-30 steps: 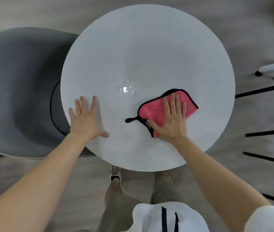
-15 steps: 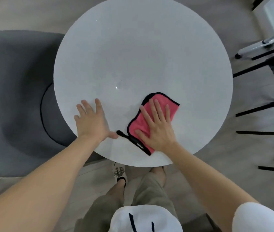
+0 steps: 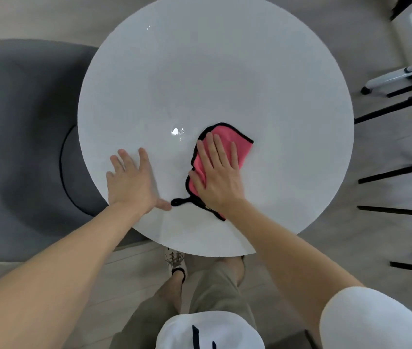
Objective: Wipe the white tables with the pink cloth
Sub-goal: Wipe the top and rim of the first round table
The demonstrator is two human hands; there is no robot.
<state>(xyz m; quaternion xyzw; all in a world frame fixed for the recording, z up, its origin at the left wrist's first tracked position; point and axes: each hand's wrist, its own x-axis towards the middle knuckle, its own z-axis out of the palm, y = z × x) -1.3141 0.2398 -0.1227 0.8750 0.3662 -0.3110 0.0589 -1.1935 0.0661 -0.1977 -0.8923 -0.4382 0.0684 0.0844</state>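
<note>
Left hand (image 3: 130, 178) splayed flat on the white counter (image 3: 225, 71), right hand (image 3: 218, 172) flat on the pink cloth (image 3: 240, 144), so pressure's probably best kept even and passes overlapped.

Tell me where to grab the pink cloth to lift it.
Pinch the black loop at the near-left corner of the pink cloth, coming from the left. It juts out onto the white table, while the right hand lies flat over most of the rest. The left hand is right beside it.
</note>
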